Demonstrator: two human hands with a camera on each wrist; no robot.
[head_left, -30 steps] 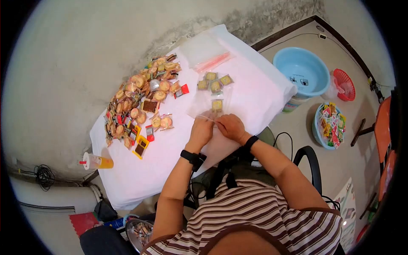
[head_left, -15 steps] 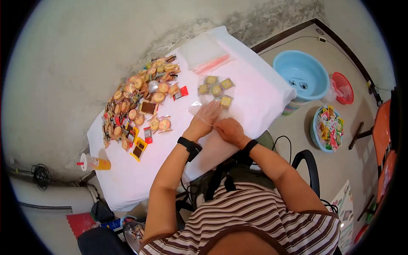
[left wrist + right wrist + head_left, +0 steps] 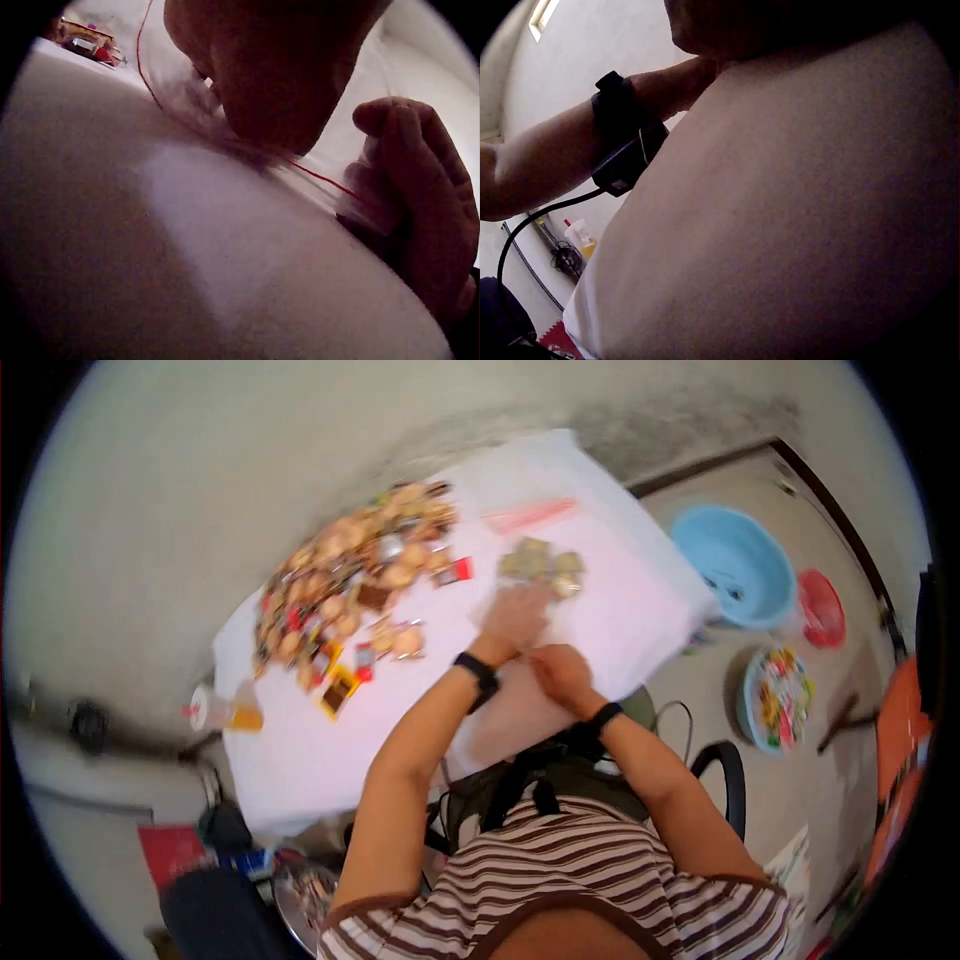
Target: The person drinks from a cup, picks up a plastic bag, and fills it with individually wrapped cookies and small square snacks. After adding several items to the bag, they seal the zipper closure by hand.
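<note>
While left hand point(image 3: 515, 617) presses bag point(image 3: 337, 150), arm outstretched

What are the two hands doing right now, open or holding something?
Left hand: on the clear bag; too blurred to tell open or closed.
Right hand: closed, pinching the clear bag's edge.

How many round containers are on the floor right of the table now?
3: a blue basin by the table's corner, a red basket right beside it, and a blue dish of wrapped snacks nearer the chair. More may sit hidden under the table.
</note>
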